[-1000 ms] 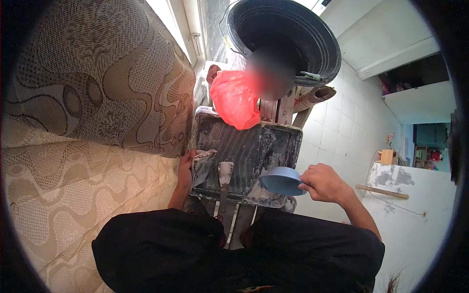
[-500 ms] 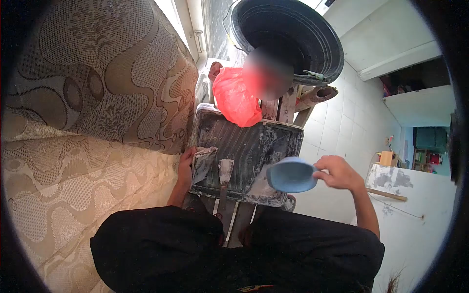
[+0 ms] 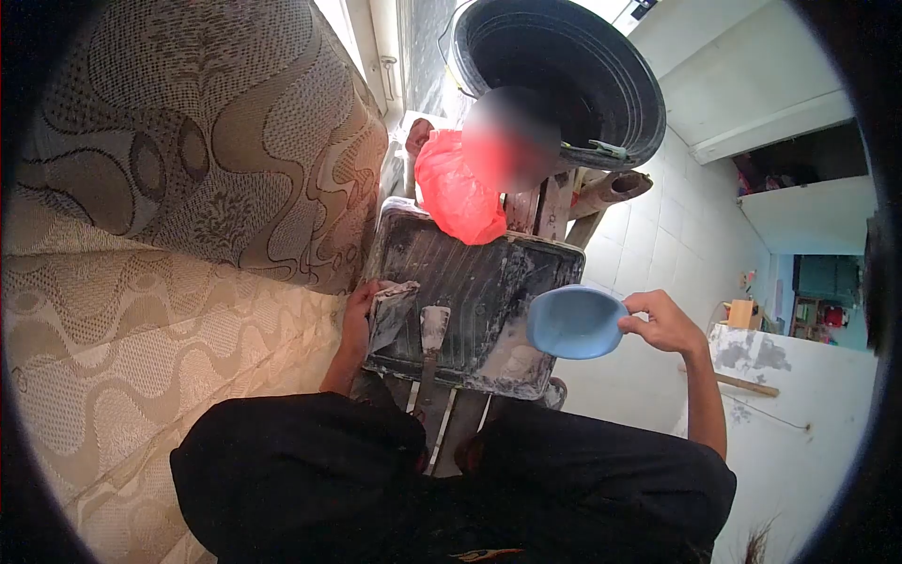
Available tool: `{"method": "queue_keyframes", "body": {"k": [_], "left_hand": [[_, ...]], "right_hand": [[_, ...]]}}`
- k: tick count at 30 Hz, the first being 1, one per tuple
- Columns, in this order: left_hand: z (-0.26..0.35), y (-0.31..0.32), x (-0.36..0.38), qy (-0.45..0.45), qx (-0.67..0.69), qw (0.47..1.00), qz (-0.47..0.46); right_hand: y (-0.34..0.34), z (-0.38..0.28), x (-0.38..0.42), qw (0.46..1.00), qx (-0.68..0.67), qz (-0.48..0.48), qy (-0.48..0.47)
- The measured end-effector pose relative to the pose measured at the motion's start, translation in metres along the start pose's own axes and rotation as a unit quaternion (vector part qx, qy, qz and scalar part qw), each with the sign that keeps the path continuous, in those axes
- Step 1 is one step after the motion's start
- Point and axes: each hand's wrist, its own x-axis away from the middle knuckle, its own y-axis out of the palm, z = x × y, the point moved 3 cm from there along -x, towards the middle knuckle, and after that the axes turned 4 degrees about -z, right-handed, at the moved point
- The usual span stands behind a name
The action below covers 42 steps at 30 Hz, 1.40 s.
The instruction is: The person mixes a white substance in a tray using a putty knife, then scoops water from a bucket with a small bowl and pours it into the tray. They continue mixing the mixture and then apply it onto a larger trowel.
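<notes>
My left hand (image 3: 361,315) is closed on a flat, whitish-smeared plate (image 3: 391,318) at the left edge of a black tray (image 3: 470,273). A scraper (image 3: 433,331) with a pale-coated blade lies on the tray, its handle towards my legs. White powder or paste (image 3: 512,359) covers the tray's lower right part. My right hand (image 3: 660,322) grips the rim of a light blue bowl (image 3: 578,324), held tilted above the tray's right edge with its inside facing me. Whether anything is in the bowl I cannot tell.
Beyond the tray are a red plastic bag (image 3: 456,193) and a large black tub (image 3: 648,85) with a clip on its rim. A patterned curtain (image 3: 188,169) hangs at the left. Wooden slats (image 3: 462,430) show below the tray.
My right hand and the blue bowl have moved a little to the right and up, and more of the bowl's inside shows. My left hand has barely moved.
</notes>
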Motion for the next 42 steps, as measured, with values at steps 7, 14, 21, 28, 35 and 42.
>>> {"method": "queue_keyframes", "body": {"k": [7,14,21,28,35,42], "left_hand": [[0.007,0.007,0.004,-0.001,-0.008,1.0,-0.01],[0.015,0.016,0.009,-0.004,-0.021,1.0,0.002],[-0.004,-0.005,-0.002,-0.009,-0.033,0.999,0.024],[-0.031,-0.039,-0.012,0.003,-0.024,1.0,0.014],[-0.018,-0.022,-0.009,-0.032,0.062,0.997,0.037],[0.016,0.02,0.01,-0.021,0.024,0.999,0.017]], "right_hand": [[0.001,-0.007,0.004,0.997,0.028,0.039,-0.057],[-0.049,0.031,0.024,0.966,-0.239,0.046,-0.084],[-0.115,-0.052,0.031,0.885,-0.261,0.31,-0.229],[-0.141,-0.148,-0.019,0.738,0.434,0.463,-0.228],[-0.163,-0.137,-0.05,0.674,0.538,0.448,-0.236],[-0.164,-0.12,-0.047,0.682,0.513,0.467,-0.233]]}}
